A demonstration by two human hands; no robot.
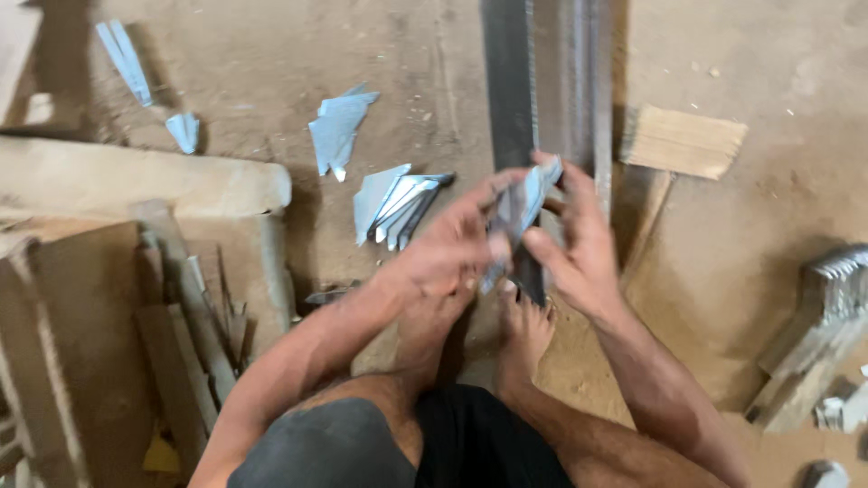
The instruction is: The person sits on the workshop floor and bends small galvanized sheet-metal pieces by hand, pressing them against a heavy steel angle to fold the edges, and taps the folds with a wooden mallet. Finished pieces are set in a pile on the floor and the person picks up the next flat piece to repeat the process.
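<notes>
1. We see a dusty dirt floor (750,226) filling most of the view, w/ a person's bare feet on it just below the hands.
2. A long grey metal channel (542,81) runs from the top edge down toward the feet, lying flat on the floor.
3. At left we make out a wooden block structure (136,190) w/ metal strips leaning in a gap beside it.
4. At right edge: a stack of cut metal pcs (827,307), blurred; a flat wood piece (683,140) lies just beside the channel.
5. Loose pointed sheet-metal offcuts (398,203) lie on the floor left of the channel, more further up-left.
6. Left hand (443,253) & right hand (579,239) meet over the channel's near end; both grip a small bundle of metal pieces (523,203) between them, above the feet. Fingers of both are closed round the bundle; motion blur, so exact finger placement we can't tell.
</notes>
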